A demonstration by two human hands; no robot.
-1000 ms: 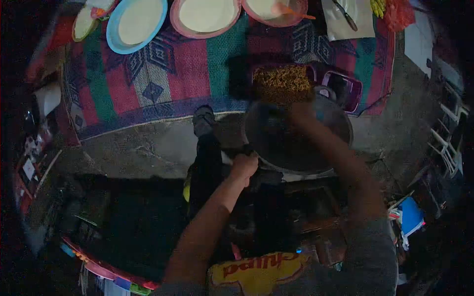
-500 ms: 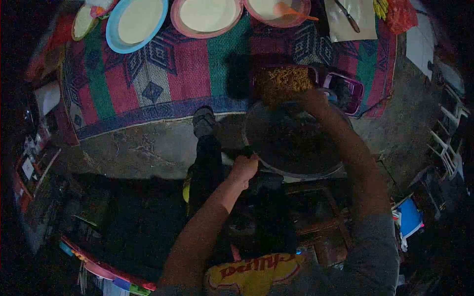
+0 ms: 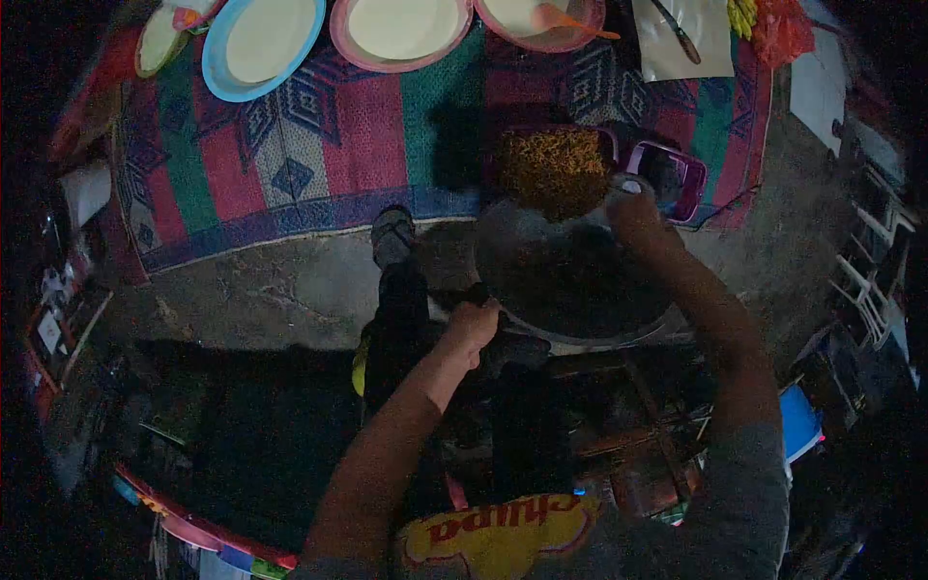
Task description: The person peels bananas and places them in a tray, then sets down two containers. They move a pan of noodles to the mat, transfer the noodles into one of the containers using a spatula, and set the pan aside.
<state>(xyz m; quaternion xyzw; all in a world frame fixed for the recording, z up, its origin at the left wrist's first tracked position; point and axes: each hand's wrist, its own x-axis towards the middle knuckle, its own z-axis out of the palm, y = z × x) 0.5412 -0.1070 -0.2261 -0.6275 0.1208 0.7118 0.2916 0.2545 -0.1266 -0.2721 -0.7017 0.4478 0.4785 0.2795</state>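
Left hand (image 3: 474,327): fingers curled round dark handle (image 3: 478,294), mostly hidden, at near-left rim of one wide pan (image 3: 580,285); pan interior too dark to read. Right hand (image 3: 638,217): over pan's far-right rim; finger state cannot be told. Beyond: one brown shredded heap (image 3: 556,169), in first of two purple containers (image 3: 694,184). Farther, on patterned mat (image 3: 367,126): three basins (image 3: 215,68), one blue, two pink, pink pair cut off by frame.
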